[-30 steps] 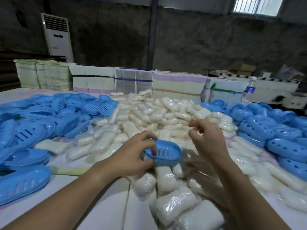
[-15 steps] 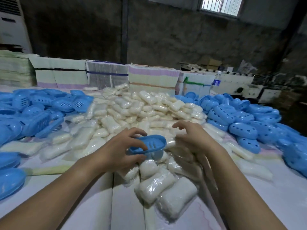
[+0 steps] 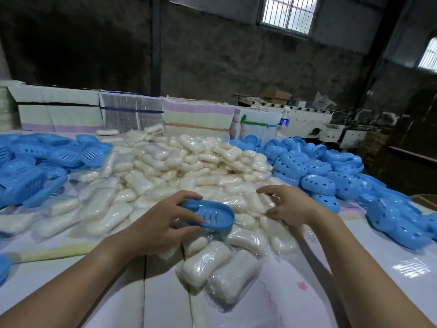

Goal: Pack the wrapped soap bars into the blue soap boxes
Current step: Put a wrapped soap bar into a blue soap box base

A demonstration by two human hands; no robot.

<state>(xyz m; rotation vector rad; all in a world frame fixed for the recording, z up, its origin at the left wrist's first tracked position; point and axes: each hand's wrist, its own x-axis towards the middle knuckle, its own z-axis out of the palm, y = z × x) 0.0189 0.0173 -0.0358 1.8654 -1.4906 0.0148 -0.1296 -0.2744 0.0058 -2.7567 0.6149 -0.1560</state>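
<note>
My left hand (image 3: 157, 227) grips an empty blue soap box half (image 3: 210, 215) with slots in its floor, held just above the near edge of a big heap of clear-wrapped white soap bars (image 3: 184, 166). My right hand (image 3: 287, 205) hovers over the heap to the right of the box, fingers spread and curled down onto a wrapped bar (image 3: 256, 202); whether it grips that bar is unclear. More wrapped bars (image 3: 220, 266) lie close in front of me.
Open slotted blue box halves (image 3: 35, 169) are piled at the left. Closed blue soap boxes (image 3: 331, 171) with holes are heaped at the right. Stacks of flat cartons (image 3: 132, 114) and a water bottle (image 3: 283, 120) stand along the table's far edge.
The view has swung to the right. My right hand has dropped from the air down onto the soap heap. My left hand keeps hold of the blue box half.
</note>
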